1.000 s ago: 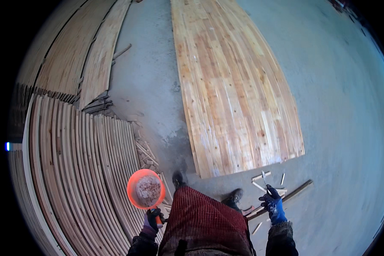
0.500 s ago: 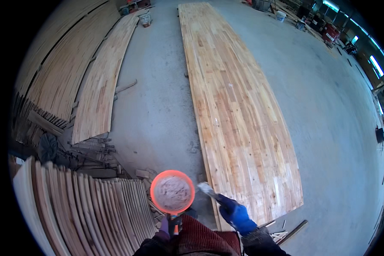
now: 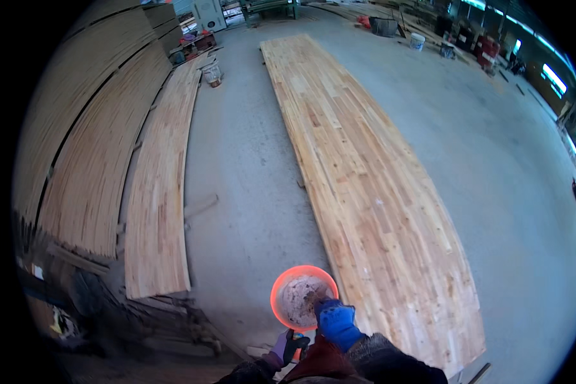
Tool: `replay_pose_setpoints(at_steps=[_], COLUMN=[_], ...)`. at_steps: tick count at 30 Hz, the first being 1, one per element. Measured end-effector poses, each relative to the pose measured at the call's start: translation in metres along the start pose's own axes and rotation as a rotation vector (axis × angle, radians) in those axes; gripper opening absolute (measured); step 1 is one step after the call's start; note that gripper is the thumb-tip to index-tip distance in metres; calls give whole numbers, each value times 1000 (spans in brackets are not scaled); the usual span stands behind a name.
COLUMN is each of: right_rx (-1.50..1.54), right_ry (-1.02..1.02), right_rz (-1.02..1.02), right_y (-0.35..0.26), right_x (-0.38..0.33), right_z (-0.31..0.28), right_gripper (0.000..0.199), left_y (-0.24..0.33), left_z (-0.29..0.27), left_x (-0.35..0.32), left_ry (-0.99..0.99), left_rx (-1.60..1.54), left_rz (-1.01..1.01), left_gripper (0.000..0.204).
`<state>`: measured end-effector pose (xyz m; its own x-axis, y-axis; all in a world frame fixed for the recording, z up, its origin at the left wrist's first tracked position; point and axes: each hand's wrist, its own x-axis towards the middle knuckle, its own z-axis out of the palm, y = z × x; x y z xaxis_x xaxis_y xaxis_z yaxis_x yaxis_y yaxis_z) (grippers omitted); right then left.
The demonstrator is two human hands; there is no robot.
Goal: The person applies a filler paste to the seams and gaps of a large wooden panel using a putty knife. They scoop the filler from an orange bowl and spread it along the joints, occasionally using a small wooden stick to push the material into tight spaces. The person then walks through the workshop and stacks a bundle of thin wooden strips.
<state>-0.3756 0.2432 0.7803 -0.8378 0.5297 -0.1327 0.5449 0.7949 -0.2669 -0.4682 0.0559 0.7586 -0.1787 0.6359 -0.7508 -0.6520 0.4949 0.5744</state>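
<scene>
My left hand point(image 3: 288, 346), in a purple and dark glove, is closed round the handle of an orange dipper point(image 3: 276, 301). Pale pinkish putty point(image 3: 299, 296) fills much of its bowl. Over the bowl's right side, my right hand point(image 3: 339, 325) in a blue glove is closed on a putty knife, whose blade end is mostly hidden by the hand and dips toward the putty. Just right of the bowl begins a long wooden panel point(image 3: 371, 211) of glued strips, with small pale putty spots on its surface.
A narrower wooden panel point(image 3: 157, 185) lies to the left, beside large stacked panels point(image 3: 96, 160). A bucket point(image 3: 212, 74) stands near its far end. Farther right are a white bucket point(image 3: 417, 41) and red drums point(image 3: 488, 51). Dark clutter lies at the lower left.
My right hand has brought the putty knife from the panel's edge into the bowl. The dipper now sits farther right in view, and the view has tilted up and shifted forward.
</scene>
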Motion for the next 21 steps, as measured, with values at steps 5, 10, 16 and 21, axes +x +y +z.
replay_pose_setpoints(at_steps=[5, 10, 16, 21], right_rx=[427, 815, 396, 290], right_ry=[9, -62, 160, -945], right_rz=[-349, -456, 29, 621], right_y=[-52, -25, 262, 322], right_x=[232, 512, 716, 711], right_z=[-60, -98, 22, 47], right_gripper=[20, 25, 19, 24], left_y=[172, 332, 592, 862], left_z=[-107, -250, -410, -481], left_x=[52, 127, 318, 457], left_ry=[172, 380, 241, 385], left_rx=[-189, -322, -314, -317], left_rz=[-84, 29, 229, 295], left_gripper=[20, 27, 18, 37])
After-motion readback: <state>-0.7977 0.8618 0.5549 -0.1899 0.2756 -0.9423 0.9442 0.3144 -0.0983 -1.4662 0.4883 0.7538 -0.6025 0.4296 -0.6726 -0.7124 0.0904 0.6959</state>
